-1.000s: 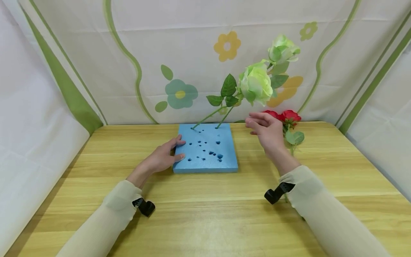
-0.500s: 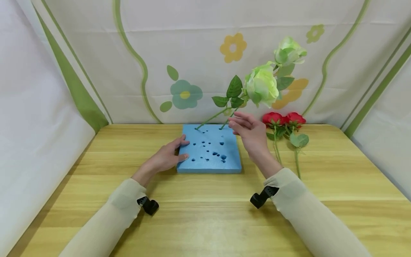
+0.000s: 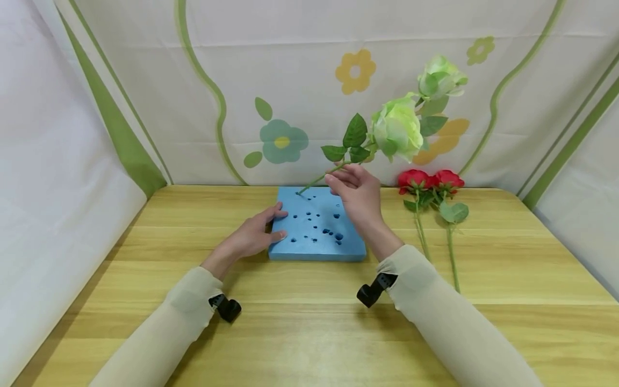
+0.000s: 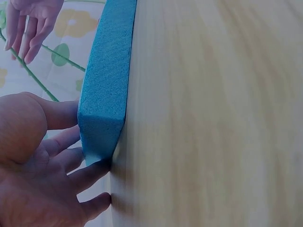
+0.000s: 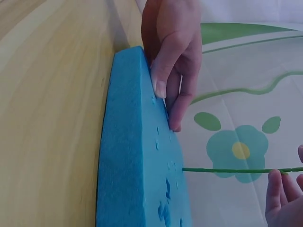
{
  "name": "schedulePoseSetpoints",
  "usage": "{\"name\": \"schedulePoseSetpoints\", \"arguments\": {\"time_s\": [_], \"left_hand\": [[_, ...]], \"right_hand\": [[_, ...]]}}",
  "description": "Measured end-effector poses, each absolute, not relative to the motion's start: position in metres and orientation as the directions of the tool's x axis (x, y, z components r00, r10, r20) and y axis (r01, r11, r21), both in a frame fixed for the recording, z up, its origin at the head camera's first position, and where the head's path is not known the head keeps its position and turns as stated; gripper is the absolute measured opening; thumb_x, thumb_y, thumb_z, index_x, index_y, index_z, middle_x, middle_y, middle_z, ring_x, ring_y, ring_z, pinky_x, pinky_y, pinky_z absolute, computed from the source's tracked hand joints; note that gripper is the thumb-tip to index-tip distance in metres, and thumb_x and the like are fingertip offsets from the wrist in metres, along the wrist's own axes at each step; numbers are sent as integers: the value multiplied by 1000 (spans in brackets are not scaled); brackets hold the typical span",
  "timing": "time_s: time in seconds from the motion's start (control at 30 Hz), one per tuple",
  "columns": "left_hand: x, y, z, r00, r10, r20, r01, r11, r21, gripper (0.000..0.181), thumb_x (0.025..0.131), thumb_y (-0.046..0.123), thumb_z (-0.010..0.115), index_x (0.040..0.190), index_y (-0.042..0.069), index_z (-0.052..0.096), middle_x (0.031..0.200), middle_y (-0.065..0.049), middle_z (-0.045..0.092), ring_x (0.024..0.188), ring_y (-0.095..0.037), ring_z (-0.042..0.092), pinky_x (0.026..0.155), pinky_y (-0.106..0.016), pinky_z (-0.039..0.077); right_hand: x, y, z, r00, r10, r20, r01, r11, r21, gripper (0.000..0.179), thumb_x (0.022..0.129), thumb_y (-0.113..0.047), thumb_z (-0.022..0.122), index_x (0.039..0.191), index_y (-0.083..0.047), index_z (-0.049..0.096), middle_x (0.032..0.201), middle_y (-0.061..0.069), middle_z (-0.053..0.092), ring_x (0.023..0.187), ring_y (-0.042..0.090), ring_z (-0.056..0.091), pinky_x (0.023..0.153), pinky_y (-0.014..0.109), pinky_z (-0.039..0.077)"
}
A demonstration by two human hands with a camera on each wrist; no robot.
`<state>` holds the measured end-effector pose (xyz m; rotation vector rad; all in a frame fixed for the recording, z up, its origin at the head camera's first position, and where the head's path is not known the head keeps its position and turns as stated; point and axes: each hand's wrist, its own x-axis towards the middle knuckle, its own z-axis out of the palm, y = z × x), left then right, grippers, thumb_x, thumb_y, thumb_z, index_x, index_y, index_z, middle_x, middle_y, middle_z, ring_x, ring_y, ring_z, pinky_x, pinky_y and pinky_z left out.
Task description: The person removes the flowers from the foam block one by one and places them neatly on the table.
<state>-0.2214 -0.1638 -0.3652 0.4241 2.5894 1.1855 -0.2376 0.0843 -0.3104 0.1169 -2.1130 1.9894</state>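
A blue foam block (image 3: 309, 228) with several holes in its top lies on the table. Two pale green roses stand tilted right in its back part; the nearer bloom (image 3: 396, 128) partly covers the farther one (image 3: 441, 78). My left hand (image 3: 249, 234) rests its thumb and fingers on the block's left edge, the fingers mostly extended in the left wrist view. At the left rose's stem (image 3: 314, 181), my right hand (image 3: 360, 196) has its thumb and fingertips on either side; in the right wrist view this stem (image 5: 227, 170) passes by them, without a plain pinch. The other stem's base is hidden behind the right hand.
Two red roses (image 3: 414, 181) lie on the wooden table (image 3: 300, 333) to the right, their stems pointing toward the front and partly under the right forearm. A patterned curtain (image 3: 300, 80) hangs behind, with white cloth at both sides.
My right hand has moved left from beside the red roses to the left green rose's stem, uncovering the red blooms. The left hand stays on the block; the view has shifted slightly.
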Motion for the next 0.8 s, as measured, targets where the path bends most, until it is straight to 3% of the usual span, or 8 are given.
{"name": "schedulePoseSetpoints", "arguments": {"time_s": [0.23,0.47,0.8], "left_hand": [[-223,-163,-366,-923,370,-105,163,623,765,56,109,18,61,161,9,43,181,-5,12,168,-34,11,135,-57,15],[-223,-162,-366,-920,377,-105,170,627,760,56,109,18,61,161,9,43,181,-6,13,167,-35,12,135,-58,14],[-224,-164,-367,-922,373,-101,170,625,762,55,109,18,61,160,8,43,180,-7,14,167,-36,15,134,-57,16]], "right_hand": [[-243,78,-310,-954,138,267,-252,117,-961,19,100,-18,77,115,-5,75,127,6,78,99,26,75,83,22,62],[-246,77,-311,-946,170,275,-222,278,-935,19,103,-26,72,117,-14,76,113,4,78,93,19,69,82,25,60],[-247,74,-310,-945,180,274,-227,245,-943,19,104,-24,70,118,-13,77,110,7,79,104,24,76,92,32,63]]}}
